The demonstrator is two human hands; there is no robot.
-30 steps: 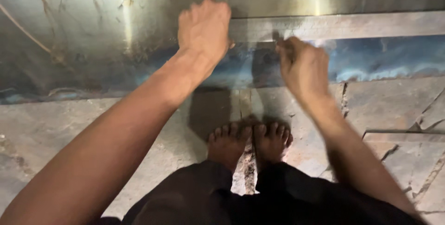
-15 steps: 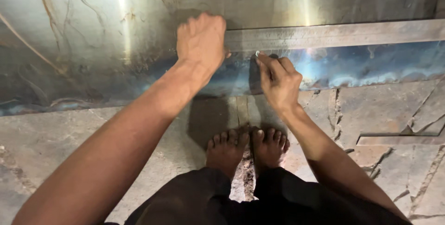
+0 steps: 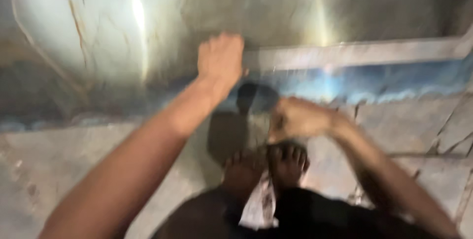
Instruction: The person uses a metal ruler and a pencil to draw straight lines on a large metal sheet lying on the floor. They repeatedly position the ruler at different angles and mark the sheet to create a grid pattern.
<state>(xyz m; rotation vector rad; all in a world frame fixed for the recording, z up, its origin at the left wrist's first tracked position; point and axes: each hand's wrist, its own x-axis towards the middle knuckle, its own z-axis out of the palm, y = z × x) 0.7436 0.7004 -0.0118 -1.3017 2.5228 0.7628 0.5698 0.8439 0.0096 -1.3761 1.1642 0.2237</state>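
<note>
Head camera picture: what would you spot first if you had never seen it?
First the left hand, a fist at top centre pressed on the long grey strip along the shiny stone slab. Next the blurred right hand lower down, above two bare feet on the stone floor.

A single head-worn camera looks steeply down from close above a polished stone slab (image 3: 98,47), which fills the upper frame. The person's bare feet (image 3: 268,167) show below the slab. The picture is motion-blurred.
</note>
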